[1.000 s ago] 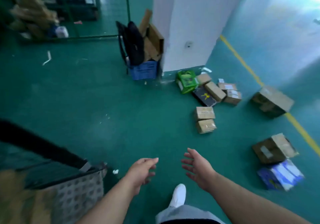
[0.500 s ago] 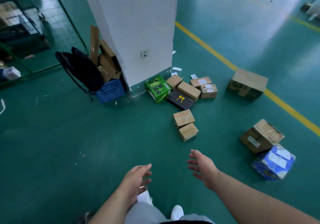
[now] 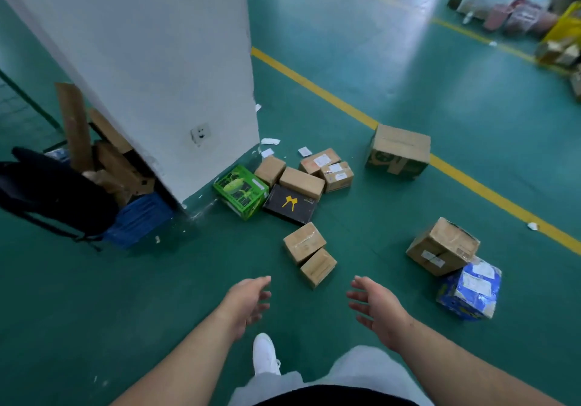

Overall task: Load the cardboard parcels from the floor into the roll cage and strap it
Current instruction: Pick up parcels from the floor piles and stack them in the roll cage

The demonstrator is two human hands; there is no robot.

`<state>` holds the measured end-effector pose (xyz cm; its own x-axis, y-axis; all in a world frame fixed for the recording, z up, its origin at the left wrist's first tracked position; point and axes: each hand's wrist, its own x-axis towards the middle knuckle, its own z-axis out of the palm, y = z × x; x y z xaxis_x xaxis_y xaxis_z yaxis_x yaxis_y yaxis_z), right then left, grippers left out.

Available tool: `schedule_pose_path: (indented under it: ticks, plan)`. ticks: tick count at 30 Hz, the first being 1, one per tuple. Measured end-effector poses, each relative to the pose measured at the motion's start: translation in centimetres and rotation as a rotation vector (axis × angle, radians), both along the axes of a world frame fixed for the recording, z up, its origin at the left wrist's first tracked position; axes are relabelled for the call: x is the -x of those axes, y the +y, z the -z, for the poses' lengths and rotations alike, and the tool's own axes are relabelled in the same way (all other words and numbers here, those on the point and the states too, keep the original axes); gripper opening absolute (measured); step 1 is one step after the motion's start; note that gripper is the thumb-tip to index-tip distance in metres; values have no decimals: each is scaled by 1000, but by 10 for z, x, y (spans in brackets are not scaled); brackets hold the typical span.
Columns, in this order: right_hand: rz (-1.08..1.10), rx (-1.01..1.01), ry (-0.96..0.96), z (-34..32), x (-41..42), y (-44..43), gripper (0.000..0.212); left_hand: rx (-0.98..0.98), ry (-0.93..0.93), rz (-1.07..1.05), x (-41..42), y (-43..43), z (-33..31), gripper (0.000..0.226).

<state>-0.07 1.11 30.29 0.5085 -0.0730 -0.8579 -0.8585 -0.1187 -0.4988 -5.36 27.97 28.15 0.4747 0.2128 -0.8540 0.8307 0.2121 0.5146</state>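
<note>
Now both hands are out in front and hold nothing, with the fingers apart and relaxed. The left hand (image 3: 248, 303) and the right hand (image 3: 375, 308) have their palms turned toward each other above the floor (image 3: 157, 280). Just ahead of them lie 2 small cardboard parcels that touch each other: the near box (image 3: 318, 267) and the far box (image 3: 304, 242). More parcels lie in a group at the foot of the pillar (image 3: 141, 59), and a big box (image 3: 397, 151) stands on the yellow line (image 3: 314, 86), well apart from the hands. The roll cage is not in view.

I judge that the step in hand is to pick up the next parcel, probably the near box. To do it well, I would bend the knees, put 1 hand on each side and press the palms flat on opposite faces before lifting. Taking both small boxes together would save a walk, but the far box could slip out.
</note>
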Motion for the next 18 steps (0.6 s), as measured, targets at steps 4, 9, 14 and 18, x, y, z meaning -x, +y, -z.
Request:
schedule_pose_path:
  ticks: [4, 9, 14, 18]
  plan:
    - [122, -41, 10, 4, -46, 0, 29, -25, -21, 54, -88, 5, -7, 27]
    - [110, -45, 39, 22, -113, -9, 29, 22, 69, 104, -159, -22, 14, 26]
    - [-36, -60, 88, 38, -216, -13, 26, 32, 126, 119, -230, -45, 16, 27]
    - [-248, -12, 97, 42, -296, 6, 27, 15, 108, -17, -277, -30, 7, 26]
